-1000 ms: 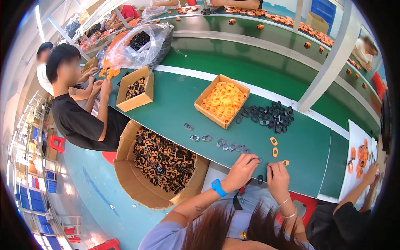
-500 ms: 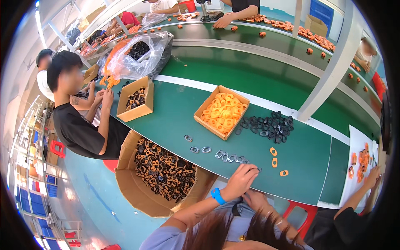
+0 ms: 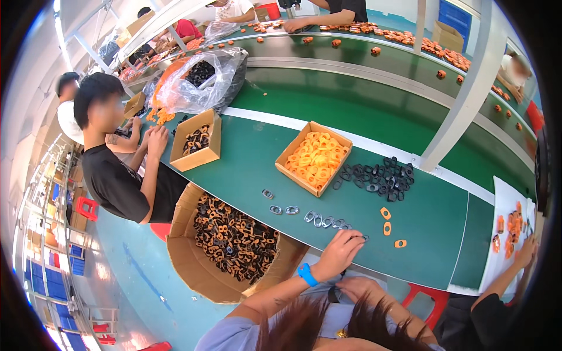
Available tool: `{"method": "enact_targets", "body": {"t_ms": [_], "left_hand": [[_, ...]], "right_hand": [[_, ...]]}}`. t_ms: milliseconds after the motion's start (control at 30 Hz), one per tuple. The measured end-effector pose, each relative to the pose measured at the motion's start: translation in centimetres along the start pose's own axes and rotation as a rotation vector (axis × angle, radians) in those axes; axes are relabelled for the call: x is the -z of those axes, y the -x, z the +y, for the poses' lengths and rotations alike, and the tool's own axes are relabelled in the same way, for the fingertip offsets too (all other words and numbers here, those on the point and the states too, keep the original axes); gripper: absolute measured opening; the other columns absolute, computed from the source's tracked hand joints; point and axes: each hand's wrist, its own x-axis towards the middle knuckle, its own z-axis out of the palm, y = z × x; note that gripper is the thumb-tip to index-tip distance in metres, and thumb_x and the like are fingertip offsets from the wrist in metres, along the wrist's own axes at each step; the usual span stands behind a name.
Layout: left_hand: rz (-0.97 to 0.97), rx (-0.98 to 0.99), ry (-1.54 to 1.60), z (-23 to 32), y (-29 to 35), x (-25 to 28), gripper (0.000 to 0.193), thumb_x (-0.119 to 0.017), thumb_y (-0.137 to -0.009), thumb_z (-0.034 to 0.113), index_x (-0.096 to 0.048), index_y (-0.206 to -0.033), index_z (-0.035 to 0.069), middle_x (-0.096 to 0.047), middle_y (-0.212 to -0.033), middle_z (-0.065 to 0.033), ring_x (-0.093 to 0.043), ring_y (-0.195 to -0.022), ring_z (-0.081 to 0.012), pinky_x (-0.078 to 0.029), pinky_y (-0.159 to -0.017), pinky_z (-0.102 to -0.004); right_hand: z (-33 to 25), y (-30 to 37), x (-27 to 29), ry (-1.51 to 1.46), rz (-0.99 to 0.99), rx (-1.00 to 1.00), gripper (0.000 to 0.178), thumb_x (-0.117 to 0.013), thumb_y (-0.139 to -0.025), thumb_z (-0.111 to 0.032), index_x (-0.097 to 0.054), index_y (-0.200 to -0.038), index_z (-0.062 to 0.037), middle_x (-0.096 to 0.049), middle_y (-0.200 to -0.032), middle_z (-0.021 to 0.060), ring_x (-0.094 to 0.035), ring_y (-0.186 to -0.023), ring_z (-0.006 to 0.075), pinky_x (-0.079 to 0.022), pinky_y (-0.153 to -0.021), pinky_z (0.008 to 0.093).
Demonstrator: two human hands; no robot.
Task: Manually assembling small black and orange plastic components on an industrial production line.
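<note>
My left hand [image 3: 341, 256], with a blue band at the wrist, reaches over the table's near edge. Its thumb and fingers are pinched on a small dark oval ring [image 3: 366, 238] at the tabletop. Just left of the fingertips lies a row of grey-black oval rings [image 3: 326, 222], with a few more set apart further left. My right hand [image 3: 358, 287] is low by my lap, below the table edge; its fingers are partly hidden. To the right of the left hand lie three orange oval rings [image 3: 387, 229].
A cardboard box of orange rings [image 3: 283, 168] and a pile of black parts [image 3: 380, 178] sit further back. A large carton [image 3: 182, 269] of orange-black pieces stands below the table at left. A metal post [image 3: 462, 99] rises at right. Co-workers sit on both sides.
My right hand has dropped slightly and shifted left, away from the table edge. The left hand stays at the same ring. The view has shifted a little.
</note>
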Motion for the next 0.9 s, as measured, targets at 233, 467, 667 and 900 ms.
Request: {"method": "enact_targets", "body": {"t_ms": [233, 467, 667, 900], "left_hand": [[0.043, 0.031, 0.019, -0.6, 0.1, -0.2, 0.015, -0.072, -0.086, 0.001, -0.069, -0.101, 0.001, -0.065, -0.106, -0.0120, -0.061, -0.095, -0.0314, -0.052, -0.082, -0.0387], [0.041, 0.014, 0.033, -0.4, 0.2, 0.0, 0.015, -0.068, -0.087, -0.001, -0.066, -0.102, -0.002, -0.062, -0.108, -0.0146, -0.060, -0.099, -0.0341, -0.051, -0.085, -0.0406], [0.039, 0.005, 0.025, -0.5, 0.1, 0.1, 0.016, -0.068, -0.087, 0.000, -0.066, -0.102, -0.002, -0.062, -0.109, -0.0148, -0.059, -0.099, -0.0341, -0.051, -0.086, -0.0404], [0.029, 0.001, 0.003, -0.5, 0.2, 0.0, 0.016, -0.069, -0.087, 0.000, -0.065, -0.103, -0.001, -0.062, -0.110, -0.0141, -0.059, -0.100, -0.0336, -0.051, -0.087, -0.0402]], "right_hand": [[-2.3, -1.9, 4.0, 0.528, 0.356, -0.172, 0.050, -0.069, -0.088, -0.017, -0.058, -0.136, -0.0072, -0.050, -0.146, 0.0193, -0.044, -0.138, 0.0386, -0.038, -0.111, 0.0529], [-2.1, -1.3, 4.2, 0.473, 0.284, -0.167, 0.051, -0.064, -0.091, -0.013, -0.054, -0.141, -0.0049, -0.043, -0.154, 0.0202, -0.039, -0.143, 0.0400, -0.032, -0.115, 0.0531], [-3.0, -1.4, 6.8, 0.693, 0.384, -0.336, 0.050, -0.062, -0.094, -0.016, -0.053, -0.142, -0.0050, -0.038, -0.156, 0.0196, -0.034, -0.145, 0.0397, -0.026, -0.119, 0.0536], [-0.9, -0.8, 6.5, 0.514, 0.464, -0.330, 0.042, -0.057, -0.095, -0.006, -0.056, -0.136, -0.0019, -0.045, -0.149, 0.0201, -0.041, -0.138, 0.0403, -0.033, -0.115, 0.0497]]}}
